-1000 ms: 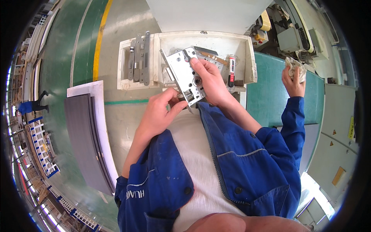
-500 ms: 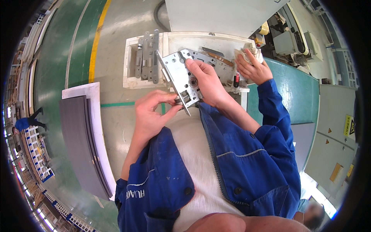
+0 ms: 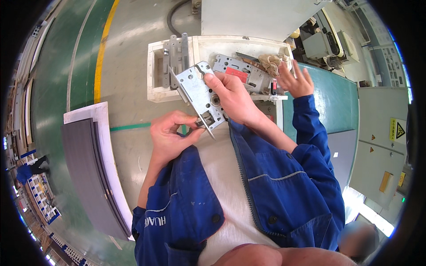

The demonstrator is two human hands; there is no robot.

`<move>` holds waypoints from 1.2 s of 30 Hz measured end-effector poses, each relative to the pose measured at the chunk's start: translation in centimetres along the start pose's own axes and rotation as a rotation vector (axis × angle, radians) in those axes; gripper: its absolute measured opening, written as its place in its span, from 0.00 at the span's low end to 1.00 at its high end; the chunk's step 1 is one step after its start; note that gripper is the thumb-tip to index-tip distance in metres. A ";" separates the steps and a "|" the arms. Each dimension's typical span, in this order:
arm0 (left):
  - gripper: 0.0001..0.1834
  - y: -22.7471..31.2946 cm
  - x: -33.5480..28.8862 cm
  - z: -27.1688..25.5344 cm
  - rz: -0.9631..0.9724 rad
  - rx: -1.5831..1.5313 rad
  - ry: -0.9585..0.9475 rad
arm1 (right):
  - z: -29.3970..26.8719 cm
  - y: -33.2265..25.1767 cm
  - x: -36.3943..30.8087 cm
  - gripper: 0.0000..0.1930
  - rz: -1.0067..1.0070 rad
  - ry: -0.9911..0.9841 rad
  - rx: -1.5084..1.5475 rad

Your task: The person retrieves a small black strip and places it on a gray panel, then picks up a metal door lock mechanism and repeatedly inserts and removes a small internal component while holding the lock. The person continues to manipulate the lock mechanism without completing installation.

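A silver mortise lock [image 3: 196, 91] is tilted in front of my chest, its long faceplate toward the left. My right hand [image 3: 235, 98] grips the lock case from the right, thumb lying flat on its upper side. My left hand [image 3: 171, 135] pinches at the latch bolt, which sticks out through the lower part of the faceplate; the fingertips hide most of the bolt. Just beyond the lock stands a white wooden tray [image 3: 193, 48], where another lock case [image 3: 222, 62] lies with a red patch beside it.
Several grey lock bodies [image 3: 173, 62] stand in the tray's left compartment. A crumpled rag [image 3: 270, 62] lies at its right end, near a co-worker's spread hand [image 3: 296, 82]. Dark panels [image 3: 91, 173] are stacked at left. A green-topped table [image 3: 330, 95] and grey cabinets [image 3: 377, 137] stand at right.
The lock has shifted slightly down and left with my hands. The co-worker's hand has let go of the rag, leaving it in the tray, and moved a little right with its fingers spread.
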State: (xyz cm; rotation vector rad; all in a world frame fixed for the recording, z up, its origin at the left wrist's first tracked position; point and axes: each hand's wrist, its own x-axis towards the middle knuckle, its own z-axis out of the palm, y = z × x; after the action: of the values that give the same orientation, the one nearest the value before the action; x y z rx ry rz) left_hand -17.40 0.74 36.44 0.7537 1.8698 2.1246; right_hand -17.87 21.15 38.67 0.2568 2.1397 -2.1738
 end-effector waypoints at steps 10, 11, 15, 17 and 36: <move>0.19 0.9 1.0 0.2 -0.169 -0.245 0.096 | 1.4 -1.9 -0.8 0.20 -0.103 0.241 -0.181; 0.18 1.2 1.1 0.7 -0.199 -0.276 0.144 | 1.6 -2.0 -1.0 0.20 -0.123 0.263 -0.205; 0.17 2.1 2.4 1.4 -0.283 0.005 0.146 | 2.0 -2.4 -1.0 0.19 -0.268 0.321 -0.248; 0.17 2.3 3.1 1.8 -0.223 0.084 0.191 | 1.9 -2.5 -1.0 0.19 -0.350 0.346 -0.231; 0.16 3.0 5.5 4.2 -0.209 -0.054 0.399 | -0.6 -4.1 -1.0 0.10 -0.370 0.108 0.121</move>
State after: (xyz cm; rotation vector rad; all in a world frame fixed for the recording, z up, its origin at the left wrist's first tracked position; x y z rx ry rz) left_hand -19.45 6.50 40.89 0.1148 1.9583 2.2990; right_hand -17.61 21.78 42.87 -0.0193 2.2680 -2.5456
